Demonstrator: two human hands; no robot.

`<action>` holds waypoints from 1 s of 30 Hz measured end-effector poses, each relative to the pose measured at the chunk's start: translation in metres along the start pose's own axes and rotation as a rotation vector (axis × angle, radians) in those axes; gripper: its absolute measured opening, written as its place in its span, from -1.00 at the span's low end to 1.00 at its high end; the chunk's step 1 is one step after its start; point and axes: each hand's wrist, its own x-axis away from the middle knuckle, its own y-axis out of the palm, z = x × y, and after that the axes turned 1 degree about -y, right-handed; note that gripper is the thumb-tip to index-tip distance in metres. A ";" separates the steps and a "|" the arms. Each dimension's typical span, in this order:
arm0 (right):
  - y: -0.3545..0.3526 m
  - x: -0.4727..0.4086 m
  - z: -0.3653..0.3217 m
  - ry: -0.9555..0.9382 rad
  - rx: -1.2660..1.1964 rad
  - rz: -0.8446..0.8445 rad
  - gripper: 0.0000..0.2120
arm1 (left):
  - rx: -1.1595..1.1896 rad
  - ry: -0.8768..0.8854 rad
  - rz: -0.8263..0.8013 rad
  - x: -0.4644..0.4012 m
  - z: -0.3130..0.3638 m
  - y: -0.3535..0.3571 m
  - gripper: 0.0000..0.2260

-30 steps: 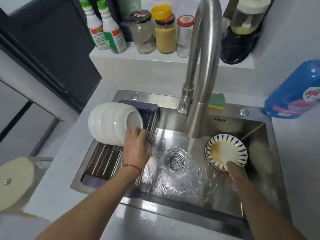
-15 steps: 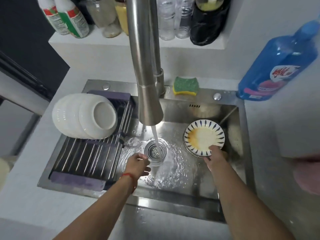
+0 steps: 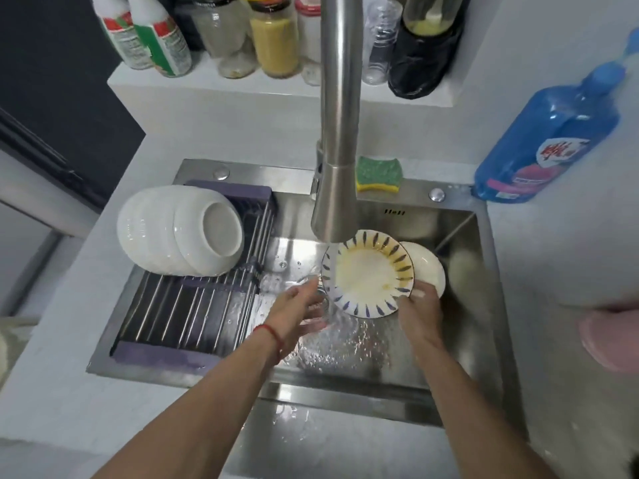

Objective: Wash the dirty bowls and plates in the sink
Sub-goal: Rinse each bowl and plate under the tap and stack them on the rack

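You have one view only: the head camera, worn above the sink (image 3: 460, 236) and aimed forward and steeply down. It sits close, wide-angled. The faucet (image 3: 340, 133) rises at 12 o'clock; both forearms enter from 6 o'clock.

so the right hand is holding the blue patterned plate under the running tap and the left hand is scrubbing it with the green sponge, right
Not quite. In the head view the left hand holds no sponge: it is open in the water stream beside the plate. The green sponge lies on the sink ledge behind the tap. The right hand does hold the blue patterned plate under the running tap.
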 end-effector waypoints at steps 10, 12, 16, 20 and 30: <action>0.065 0.050 0.007 -0.680 1.066 -0.342 -0.25 | 0.219 0.044 0.192 -0.039 -0.053 -0.027 -0.07; 0.084 0.047 -0.003 -0.644 1.103 -0.432 -0.26 | 0.199 0.087 0.164 -0.021 -0.049 -0.018 -0.31; 0.103 0.055 -0.024 -0.898 1.150 -0.710 -0.43 | 0.246 0.096 0.196 -0.006 -0.023 -0.011 -0.51; 0.053 0.048 -0.015 -1.167 1.157 -0.656 -0.48 | 0.239 0.127 0.223 -0.028 -0.013 -0.029 -0.32; 0.055 0.056 -0.027 -1.050 1.085 -0.976 -0.47 | 0.193 0.086 0.291 -0.023 -0.016 -0.020 -0.40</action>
